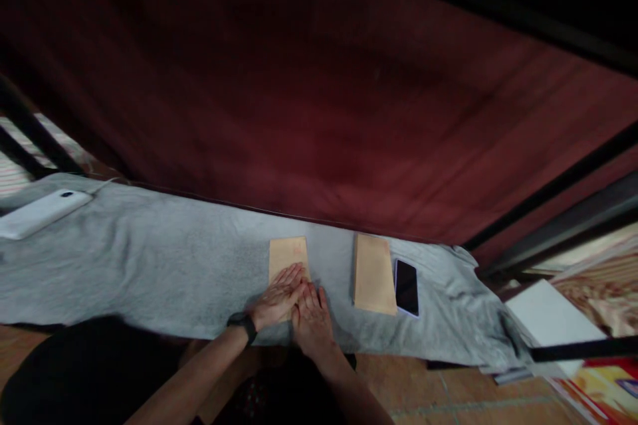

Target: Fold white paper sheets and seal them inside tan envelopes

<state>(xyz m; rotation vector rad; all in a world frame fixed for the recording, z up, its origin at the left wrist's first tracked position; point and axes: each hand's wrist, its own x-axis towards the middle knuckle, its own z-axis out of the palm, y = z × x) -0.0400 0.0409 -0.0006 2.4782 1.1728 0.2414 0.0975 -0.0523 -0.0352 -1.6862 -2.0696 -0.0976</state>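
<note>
A tan paper envelope (pixel 288 250) lies flat on the grey cloth (pixel 189 259) in front of me. My left hand (pixel 278 295), with a dark band at the wrist, rests on it with the palm down and the fingers stretched out. My right hand (pixel 312 320) lies flat at the envelope's lower right edge, its fingers extended and touching the left hand. Beneath both hands the lower part of the envelope is largely hidden. To the right, a stack of similar tan envelopes (pixel 375 275) lies on the cloth, apart from my hands.
A dark-screened phone (pixel 407 287) lies beside the stack. At the far left is a white device (pixel 44 212) with a cable. Behind the cloth rises a dark red panel (pixel 309 113). Black bars and a white box (pixel 553 319) stand at the right.
</note>
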